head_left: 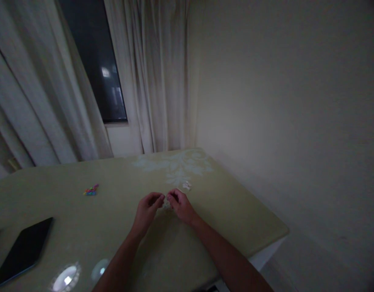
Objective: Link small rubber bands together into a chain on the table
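My left hand [147,211] and my right hand [181,205] meet over the middle of a pale green table [235,211], fingers curled and pinched together. Between the fingertips sits a small whitish item [166,202]; it is too small and dim to name. Another small white piece [186,185] lies on the table just beyond my right hand, on a faded leaf pattern.
A little cluster of coloured pieces [91,190] lies to the left. A dark tablet [24,250] rests at the near left edge. Curtains [156,73] and a dark window [95,61] stand behind; a wall runs along the table's right side.
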The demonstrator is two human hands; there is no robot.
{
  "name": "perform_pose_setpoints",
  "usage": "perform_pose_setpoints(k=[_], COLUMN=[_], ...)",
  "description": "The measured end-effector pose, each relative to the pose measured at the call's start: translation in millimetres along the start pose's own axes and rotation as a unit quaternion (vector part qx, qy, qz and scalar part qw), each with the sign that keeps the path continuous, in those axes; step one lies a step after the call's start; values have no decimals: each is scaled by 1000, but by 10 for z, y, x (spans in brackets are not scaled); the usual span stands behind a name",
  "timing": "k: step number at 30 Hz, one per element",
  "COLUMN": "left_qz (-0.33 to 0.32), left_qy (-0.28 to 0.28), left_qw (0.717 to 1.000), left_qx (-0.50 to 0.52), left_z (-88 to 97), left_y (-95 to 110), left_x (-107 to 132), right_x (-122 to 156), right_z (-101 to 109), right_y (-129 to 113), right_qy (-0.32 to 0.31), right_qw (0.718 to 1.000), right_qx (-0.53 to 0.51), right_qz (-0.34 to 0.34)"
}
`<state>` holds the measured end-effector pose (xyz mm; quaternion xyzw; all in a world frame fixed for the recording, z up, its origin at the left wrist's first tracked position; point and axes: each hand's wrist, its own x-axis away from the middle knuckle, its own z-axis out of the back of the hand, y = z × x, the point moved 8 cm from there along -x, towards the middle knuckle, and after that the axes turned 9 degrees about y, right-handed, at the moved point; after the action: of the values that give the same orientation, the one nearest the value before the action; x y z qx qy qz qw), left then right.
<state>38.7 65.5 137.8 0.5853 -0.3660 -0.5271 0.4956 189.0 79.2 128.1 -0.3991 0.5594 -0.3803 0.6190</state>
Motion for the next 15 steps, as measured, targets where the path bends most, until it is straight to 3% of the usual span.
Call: perform_pose_setpoints(k=[4,15], left_qz=[16,38], left_qy=[-33,-3], left_qw=[999,998], left_qx=[17,56], left_z=[-73,-46], left_y=[61,16], left_x=[49,42], right_x=[3,17], right_z=[11,-52], right_y=[-23,62], right_qy=[7,-8], right_qw=[1000,1000], right_qx=[-4,-11], right_qz=[-1,-28])
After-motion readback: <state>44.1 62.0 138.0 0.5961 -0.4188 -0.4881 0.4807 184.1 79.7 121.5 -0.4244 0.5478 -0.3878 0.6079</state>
